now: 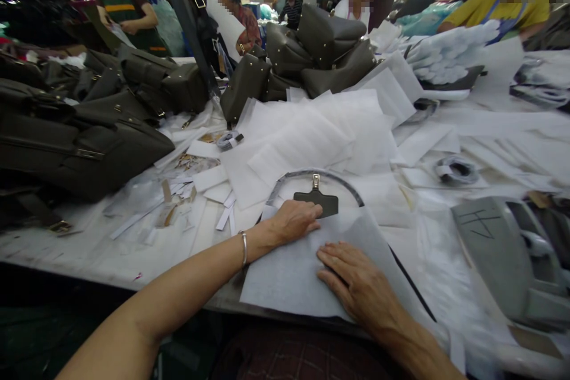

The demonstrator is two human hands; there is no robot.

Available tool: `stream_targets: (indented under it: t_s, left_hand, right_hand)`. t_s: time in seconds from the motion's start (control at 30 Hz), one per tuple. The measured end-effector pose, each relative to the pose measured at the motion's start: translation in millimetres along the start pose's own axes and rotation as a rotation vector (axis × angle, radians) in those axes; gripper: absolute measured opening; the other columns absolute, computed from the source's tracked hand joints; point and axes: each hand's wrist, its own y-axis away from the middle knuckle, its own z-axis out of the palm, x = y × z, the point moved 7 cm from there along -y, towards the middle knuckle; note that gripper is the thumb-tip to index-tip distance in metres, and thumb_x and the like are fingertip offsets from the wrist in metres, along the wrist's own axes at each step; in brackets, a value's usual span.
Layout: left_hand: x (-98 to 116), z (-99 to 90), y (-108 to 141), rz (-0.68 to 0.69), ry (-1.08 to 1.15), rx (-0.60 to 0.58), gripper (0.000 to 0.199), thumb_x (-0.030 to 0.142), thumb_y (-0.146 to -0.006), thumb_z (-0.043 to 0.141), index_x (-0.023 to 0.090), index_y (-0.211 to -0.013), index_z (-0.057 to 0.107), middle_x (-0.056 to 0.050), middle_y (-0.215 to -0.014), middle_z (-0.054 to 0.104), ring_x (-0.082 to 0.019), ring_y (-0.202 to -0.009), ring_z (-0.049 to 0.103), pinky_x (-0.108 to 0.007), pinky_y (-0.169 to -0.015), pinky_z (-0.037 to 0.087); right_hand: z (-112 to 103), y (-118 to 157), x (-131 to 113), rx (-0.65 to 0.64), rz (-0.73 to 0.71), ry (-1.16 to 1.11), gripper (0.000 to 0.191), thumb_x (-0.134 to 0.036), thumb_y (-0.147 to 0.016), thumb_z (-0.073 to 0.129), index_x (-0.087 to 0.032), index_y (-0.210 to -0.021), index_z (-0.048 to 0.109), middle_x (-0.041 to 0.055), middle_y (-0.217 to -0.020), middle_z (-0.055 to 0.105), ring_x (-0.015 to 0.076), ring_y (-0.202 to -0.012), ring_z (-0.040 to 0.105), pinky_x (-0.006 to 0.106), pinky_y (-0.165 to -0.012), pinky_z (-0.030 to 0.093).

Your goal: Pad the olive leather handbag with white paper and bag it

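- L. hand (294,221): fingers part-curled at dk-green tab (328,203); can't tell if gripping.
- R. hand (356,276): fingers flat, nothing gripped.
- White wrapping sheet (285,282): under both hands' fingers, prob. pressed to stay flat.
- Metal clasp (316,181), wrapped handle (351,189): beyond L. fingers, handle arched clear of sheet.

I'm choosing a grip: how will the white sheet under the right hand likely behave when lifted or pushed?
The white sheet is probably floppy, as its edges look thin. It should be light for its size, resembling paper. It may slide when pushed, since no fastening shows around the right hand.
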Motion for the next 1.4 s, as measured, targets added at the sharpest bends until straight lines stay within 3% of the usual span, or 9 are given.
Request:
stream_targets:
  t_s: [0.13,0.3,0.5,0.7,0.8,0.93,1.1,1.27,1.4]
  left_hand:
    - [11.9,-23.4,7.3,0.074,0.022,0.035,0.017,0.027,-0.090,0.066,0.018,-0.104,0.061,-0.008,-0.109,0.064,-0.023,-0.105,0.061,-0.035,-0.091,0.047]
    - [59.2,-48.4,55.5,0.185,0.246,-0.114,0.011,0.023,-0.091,0.064,0.018,-0.101,0.062,-0.003,-0.094,0.067,-0.018,-0.086,0.065,-0.028,-0.077,0.050]
    - [78.8,-40.6,98.3,0.074,0.229,-0.034,0.039,0.037,-0.092,0.065,0.014,-0.122,0.055,-0.008,-0.116,0.066,-0.022,-0.104,0.064,-0.035,-0.092,0.051]
    - [79.1,-45.4,105.1,0.267,0.163,0.090,0.079,0.071,-0.085,0.055,0.009,-0.134,0.047,-0.017,-0.138,0.055,-0.028,-0.128,0.051,-0.039,-0.107,0.040]
    - [82.4,-51.1,109.6,0.339,0.119,0.061,0.061,0.059,-0.091,0.057,0.015,-0.133,0.050,-0.013,-0.135,0.058,-0.026,-0.128,0.051,-0.041,-0.109,0.038]
    - [80.9,-57.5,109.5,0.358,0.088,0.115,0.023,0.027,-0.098,0.051,0.019,-0.119,0.060,-0.008,-0.119,0.067,-0.020,-0.120,0.057,-0.036,-0.106,0.042]
    - [78.6,-54.1,100.3,0.308,0.007,0.126,0.014,0.017,-0.096,0.050,0.016,-0.103,0.062,-0.008,-0.105,0.070,-0.022,-0.107,0.062,-0.039,-0.099,0.046]
    - [86.6,-44.5,98.4,0.215,-0.034,0.063,0.008,0.011,-0.093,0.054,0.014,-0.098,0.060,-0.006,-0.094,0.067,-0.020,-0.086,0.063,-0.034,-0.081,0.052]
    - [86.8,-40.9,105.1,0.141,-0.037,0.163,0.013,0.013,-0.095,0.050,0.014,-0.103,0.060,-0.007,-0.096,0.067,-0.020,-0.086,0.064,-0.034,-0.077,0.053]
  right_hand:
    - [5.3,4.0,3.5,0.011,0.009,-0.028,0.025,-0.026,-0.096,0.055,-0.017,-0.115,0.069,0.0097,-0.112,0.074,0.0278,-0.106,0.069,0.050,-0.096,0.056]
    - [4.4,2.9,3.5,0.009,0.034,-0.069,0.024,-0.023,-0.096,0.054,-0.020,-0.115,0.069,0.0092,-0.114,0.074,0.0264,-0.106,0.069,0.050,-0.098,0.055]
    - [8.8,3.8,12.0,-0.004,0.078,-0.146,0.022,-0.022,-0.091,0.061,-0.019,-0.111,0.071,0.0114,-0.113,0.074,0.0262,-0.107,0.069,0.048,-0.099,0.054]
    - [-12.9,-11.6,34.1,-0.123,0.306,-0.446,0.022,-0.027,-0.085,0.068,-0.023,-0.107,0.072,0.0063,-0.107,0.076,0.0235,-0.098,0.072,0.039,-0.090,0.059]
    - [-24.7,-18.2,37.8,-0.133,0.385,-0.522,0.014,-0.027,-0.087,0.063,-0.023,-0.096,0.074,0.0037,-0.096,0.077,0.0209,-0.089,0.073,0.034,-0.083,0.060]
    - [-21.7,-18.6,33.1,-0.135,0.365,-0.513,0.012,-0.026,-0.088,0.061,-0.025,-0.092,0.073,0.0009,-0.092,0.076,0.0186,-0.087,0.071,0.031,-0.083,0.058]
    - [-20.2,-21.1,26.7,-0.113,0.247,-0.391,0.014,-0.024,-0.092,0.057,-0.025,-0.094,0.071,0.0017,-0.094,0.075,0.0182,-0.089,0.070,0.032,-0.082,0.058]
    - [-54.8,-26.1,3.3,0.002,0.058,-0.111,0.015,-0.021,-0.094,0.056,-0.025,-0.101,0.069,0.0044,-0.102,0.074,0.0217,-0.099,0.068,0.046,-0.102,0.050]
    - [-62.8,-17.2,-20.1,-0.122,-0.060,-0.068,0.027,-0.024,-0.089,0.066,-0.027,-0.115,0.066,0.0039,-0.112,0.073,0.0228,-0.107,0.067,0.046,-0.106,0.048]
